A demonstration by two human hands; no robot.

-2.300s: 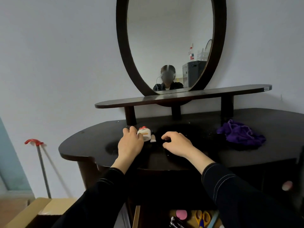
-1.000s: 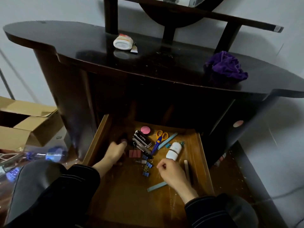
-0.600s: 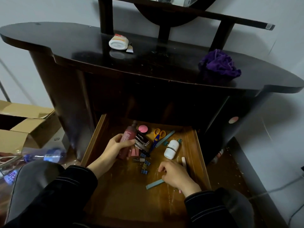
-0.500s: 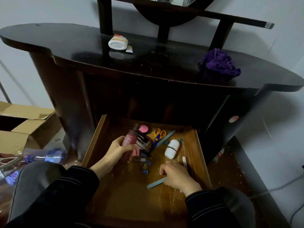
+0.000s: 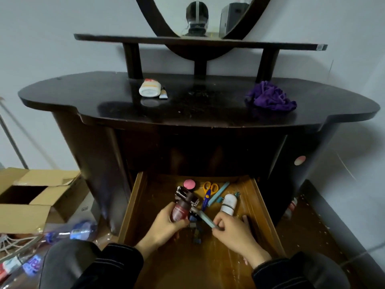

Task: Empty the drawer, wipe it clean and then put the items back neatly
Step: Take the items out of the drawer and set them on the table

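Both hands are seen low in the open drawer [image 5: 129, 207], which is pulled out beneath the dark dressing table [image 5: 208, 113]. The left hand [image 5: 164, 225] is wrapped round one dark red bottle [image 5: 179, 212], fingers curled about its body, and the bottle is held tilted with its cap towards the back of the drawer. The right hand [image 5: 233, 231] is closed in a pinch on one light-blue strip [image 5: 205, 218], which is held slanting up and to the left towards the bottle.

On the drawer floor, a second light-blue strip [image 5: 218, 192] is spotted, so two are counted in all. One pair of scissors [image 5: 208, 195] with yellow handles is laid just left of it. One pink disc [image 5: 189, 184] is seen near the back wall, one white capsule-shaped bottle [image 5: 229, 204] just beyond the right hand, and one shiny metal piece [image 5: 180, 189] partly hidden behind the red bottle's cap. A small cluster of blue clips [image 5: 196, 233] is noted between the two hands; their number cannot be told.

Up on the table top, three things are counted: one white tube [image 5: 150, 89] with one smaller tube [image 5: 163, 94] just beside it, and well apart to the right, one crumpled purple cloth [image 5: 270, 99]. One open cardboard box [image 5: 31, 209] is seen on the floor to the left.
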